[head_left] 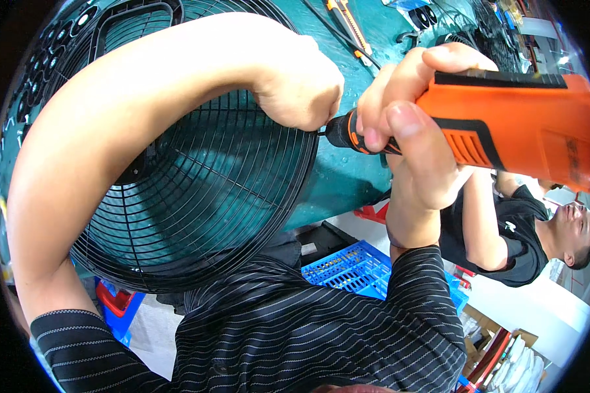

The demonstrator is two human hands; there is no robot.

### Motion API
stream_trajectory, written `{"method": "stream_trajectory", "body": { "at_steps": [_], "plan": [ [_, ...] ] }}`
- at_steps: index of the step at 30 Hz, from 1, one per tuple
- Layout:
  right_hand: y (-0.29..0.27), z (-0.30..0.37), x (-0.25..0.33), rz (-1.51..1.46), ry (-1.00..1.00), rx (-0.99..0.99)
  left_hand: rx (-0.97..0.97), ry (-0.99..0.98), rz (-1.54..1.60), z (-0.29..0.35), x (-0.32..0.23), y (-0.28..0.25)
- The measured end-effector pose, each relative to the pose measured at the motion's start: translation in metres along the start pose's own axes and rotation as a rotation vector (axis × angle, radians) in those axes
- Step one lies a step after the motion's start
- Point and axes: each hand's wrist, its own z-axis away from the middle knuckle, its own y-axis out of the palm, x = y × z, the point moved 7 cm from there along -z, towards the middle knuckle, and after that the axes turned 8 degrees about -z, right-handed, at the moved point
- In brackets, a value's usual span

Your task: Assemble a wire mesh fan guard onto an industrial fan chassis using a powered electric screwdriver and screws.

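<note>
A round black wire fan grille (242, 180) leans across the left and middle of the view, by my body. My left arm reaches over it, and my left hand (301, 85) is closed at its right rim; the fingertips are hidden behind the fist. My right hand (419, 124) is wrapped round an orange and black cordless drill (524, 128), held level. The drill's black chuck (339, 132) points left, and its short bit meets the grille's rim just below my left fist. Any screw at that spot is hidden.
The green table (341, 183) lies beneath the grille. A utility knife (351, 29) and a black cable rest beyond my hands. Black round parts (49, 56) lie at the far left. A blue plastic crate (351, 270) stands below the table edge. Another person (505, 236) is at the right.
</note>
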Motion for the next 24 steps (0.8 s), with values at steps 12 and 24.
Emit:
{"method": "stream_trajectory", "body": {
  "at_steps": [12, 24],
  "plan": [
    [-0.010, 0.006, -0.005, 0.087, 0.078, -0.064, -0.029, -0.025, 0.068, 0.000, 0.003, 0.003],
    [-0.040, 0.035, -0.003, -0.281, 0.212, -0.394, -0.040, 0.079, 0.005, -0.006, -0.001, -0.005]
  ]
}}
